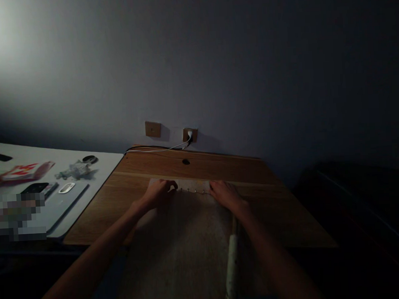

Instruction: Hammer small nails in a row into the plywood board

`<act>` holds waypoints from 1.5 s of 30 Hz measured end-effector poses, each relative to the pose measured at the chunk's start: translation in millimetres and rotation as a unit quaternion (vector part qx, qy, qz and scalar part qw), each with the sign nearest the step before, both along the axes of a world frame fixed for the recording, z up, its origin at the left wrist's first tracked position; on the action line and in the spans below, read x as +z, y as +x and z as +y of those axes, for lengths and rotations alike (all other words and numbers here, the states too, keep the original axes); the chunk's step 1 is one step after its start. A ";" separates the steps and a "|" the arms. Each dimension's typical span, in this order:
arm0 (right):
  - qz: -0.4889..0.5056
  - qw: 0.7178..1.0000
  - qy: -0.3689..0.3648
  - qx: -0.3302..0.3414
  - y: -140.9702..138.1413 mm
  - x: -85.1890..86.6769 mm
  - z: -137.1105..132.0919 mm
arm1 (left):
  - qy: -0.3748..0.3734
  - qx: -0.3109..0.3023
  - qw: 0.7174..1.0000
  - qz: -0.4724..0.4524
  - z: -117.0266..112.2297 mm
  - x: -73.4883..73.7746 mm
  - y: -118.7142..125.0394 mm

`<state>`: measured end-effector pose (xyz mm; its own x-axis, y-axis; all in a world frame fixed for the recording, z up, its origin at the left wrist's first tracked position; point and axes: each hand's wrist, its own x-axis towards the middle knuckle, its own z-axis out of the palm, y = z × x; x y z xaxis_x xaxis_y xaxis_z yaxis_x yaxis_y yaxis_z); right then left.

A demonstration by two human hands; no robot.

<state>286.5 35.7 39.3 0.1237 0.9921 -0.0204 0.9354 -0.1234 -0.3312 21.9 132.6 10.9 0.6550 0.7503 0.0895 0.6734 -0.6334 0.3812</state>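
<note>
A pale wooden board [187,244] lies on the brown wooden table and reaches past its near edge. Several small shiny nails or pins [195,191] stand in a row near its far end. A thin strand [199,193], string or wire, runs along them between my hands. My left hand [160,192] rests at the row's left end, finger and thumb curled together at the strand. At the right end, my right hand [224,193] is closed around the strand's other end. Below my right wrist lies a long tool with a pale, worn handle [231,264]; its head is hidden.
On the left, a white table [105,165] holds a closed silver laptop [63,205], a white mouse [67,188], a dark phone [35,189], crumpled clear plastic [76,170] and a red-and-white packet [25,171]. Cables run from the wall socket [190,135] along the brown table's [272,208] back edge.
</note>
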 end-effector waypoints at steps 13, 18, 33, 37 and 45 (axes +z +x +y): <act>0.423 0.892 0.154 -0.032 14.0 6.1 0.7 | -0.415 0.135 0.765 -0.473 -7.1 5.1 20.6; 0.448 0.883 0.134 -0.029 7.1 3.2 2.4 | -0.455 0.177 0.742 -0.460 -4.6 4.3 19.2; 0.225 0.972 0.065 -0.025 -19.4 -6.7 10.8 | -0.090 0.056 0.972 -0.211 -8.0 -4.2 32.5; 0.323 0.942 0.092 -0.018 -18.1 -1.4 11.3 | -0.263 0.094 0.884 -0.374 -4.9 3.4 40.1; 0.315 0.945 0.085 -0.011 -27.5 -8.9 15.7 | -0.334 0.100 0.865 -0.360 -2.6 -3.8 35.8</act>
